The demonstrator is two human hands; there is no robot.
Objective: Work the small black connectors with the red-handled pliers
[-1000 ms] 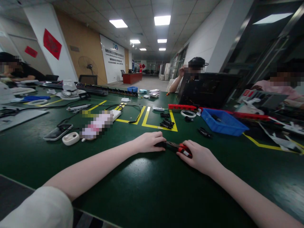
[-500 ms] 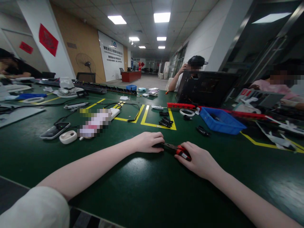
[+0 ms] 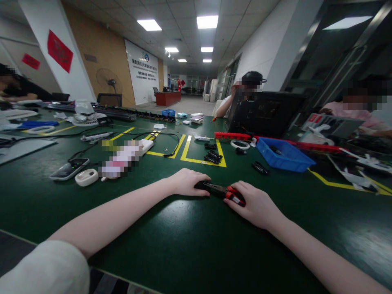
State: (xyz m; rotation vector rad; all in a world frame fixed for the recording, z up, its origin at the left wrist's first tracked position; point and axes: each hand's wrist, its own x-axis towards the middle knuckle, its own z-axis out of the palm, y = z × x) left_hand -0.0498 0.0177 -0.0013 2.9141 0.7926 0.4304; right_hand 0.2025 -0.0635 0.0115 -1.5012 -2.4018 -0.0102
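My right hand [image 3: 257,204] is closed around the red-and-black handles of a pair of pliers [image 3: 235,197], which lies low over the green table with its jaws to the left. My left hand [image 3: 186,182] is curled, with thumb and fingers at the end of a small black part [image 3: 202,186]. The pliers' jaws meet this part; how firmly they grip it I cannot tell. Beyond my hands, several similar black parts [image 3: 212,157] lie inside a yellow-taped outline, and another black bundle [image 3: 260,168] rests to the right.
On the right stands a blue bin [image 3: 283,157] with dark items in it. A pixelated power strip [image 3: 125,159], a white ring-shaped case [image 3: 87,177] and a phone-like device [image 3: 70,168] are at left. A large black panel [image 3: 265,112] stands before a co-worker; others sit at both sides.
My left fingers have shifted back slightly, and more of the black part now shows between them and the pliers. My right hand keeps its hold on the pliers.
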